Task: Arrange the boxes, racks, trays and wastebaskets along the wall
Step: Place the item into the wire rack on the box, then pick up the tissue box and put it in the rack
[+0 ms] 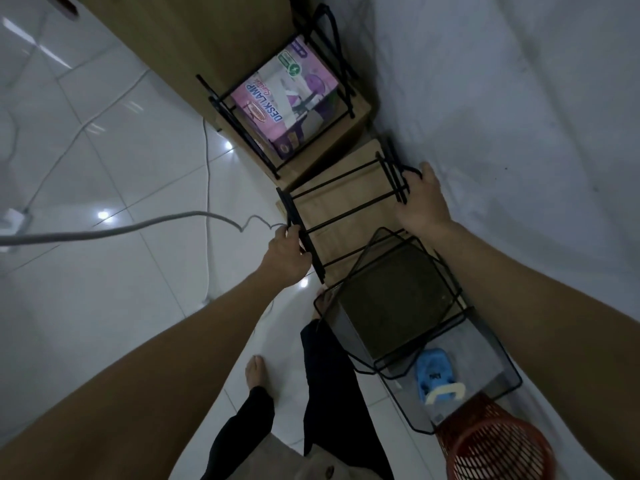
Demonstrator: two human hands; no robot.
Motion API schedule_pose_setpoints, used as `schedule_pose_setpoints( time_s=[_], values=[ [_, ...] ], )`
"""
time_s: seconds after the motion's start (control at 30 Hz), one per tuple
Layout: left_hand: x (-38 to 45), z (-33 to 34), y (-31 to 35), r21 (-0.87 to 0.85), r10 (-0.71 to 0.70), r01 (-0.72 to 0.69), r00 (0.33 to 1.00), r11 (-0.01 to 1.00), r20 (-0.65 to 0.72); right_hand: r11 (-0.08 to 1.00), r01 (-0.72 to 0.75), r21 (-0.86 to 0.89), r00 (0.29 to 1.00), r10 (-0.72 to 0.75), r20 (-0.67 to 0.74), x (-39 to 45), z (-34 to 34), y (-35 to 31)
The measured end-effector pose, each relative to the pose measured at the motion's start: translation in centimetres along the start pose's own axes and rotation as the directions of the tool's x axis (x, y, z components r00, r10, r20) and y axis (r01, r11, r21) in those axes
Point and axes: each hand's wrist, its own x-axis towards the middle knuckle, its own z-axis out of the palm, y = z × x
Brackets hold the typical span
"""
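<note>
You had both hands on the black wire rack (346,216), which stood over a wooden box (343,206) against the white wall (502,98). Your left hand (285,256) gripped the rack's floor-side end frame, fingers curled round the black bars near its middle. Your right hand (424,202) held the wall-side end frame, thumb hooked over the top bars and the other fingers hidden behind them, so their curl was hard to judge. The rack's cross rods ran between your two hands.

Just beyond it stood a second black rack (277,109) with a pink desk lamp box (287,98) inside. Nearer you, black mesh trays (391,299) overlapped the held rack's near end, and one held a blue object (433,372). A red wastebasket (491,448) sat beside the trays. A grey cable (104,230) crossed the tiled floor (104,133).
</note>
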Motion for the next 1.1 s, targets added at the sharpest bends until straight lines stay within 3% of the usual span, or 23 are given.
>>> schedule_pose_setpoints(
  time_s=[0.2,0.37,0.6,0.9,1.1],
  values=[
    [-2.9,-1.1,1.7,0.115,0.126,-0.117,0.989,0.986,-0.073,0.999,0.027,-0.048,0.999,-0.028,-0.03,-5.0,0.3,-3.0],
    [-5.8,-2.3,3.1,0.091,0.224,-0.214,0.968,0.973,-0.111,0.998,-0.001,0.064,1.0,0.002,-0.017,-10.8,1.0,-4.5],
    [-11.4,-3.4,2.9,0.186,0.41,-0.389,0.908,0.902,-0.086,0.987,-0.063,0.148,0.994,0.076,-0.08,-20.3,1.3,-5.8],
    [-20.0,-3.2,-0.4,0.309,0.583,-0.573,0.809,0.759,0.071,0.952,-0.196,0.235,0.939,0.251,-0.235,-34.6,3.6,-7.3],
    [-25.6,0.2,-1.0,0.349,0.655,-0.695,0.715,0.629,0.243,0.866,-0.32,0.385,0.867,0.432,-0.25,-44.9,8.5,-7.6]
  ],
)
